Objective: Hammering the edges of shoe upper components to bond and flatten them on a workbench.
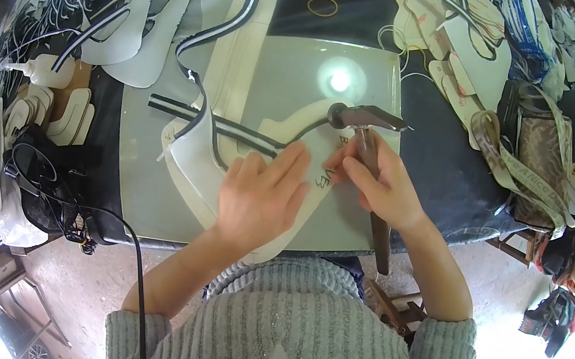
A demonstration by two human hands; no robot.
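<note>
1. Dark-covered bench [446, 187].
2. Pale board [142, 182], at the bench's near edge.
3. Cream cut piece [192, 170], reaching the board's near edge.
4. Hammer [366, 119], near the board's right edge.
5. Black-and-white strip [188, 112], starting near the board's left edge.
6. Left hand [259, 201], on the piece; index and middle fingers together at the strip's right end.
7. Right hand [387, 185], fingers bent around the hammer's handle.

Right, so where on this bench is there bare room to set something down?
Bare: the mat at lower left, between its edge and the pale template, and at upper right, above the hammer; the dark cloth between mat and patterned strap. Crowded: striped strips heaped upper left, pale pieces upper right, and mid-mat, around left hand and right hand.
</note>
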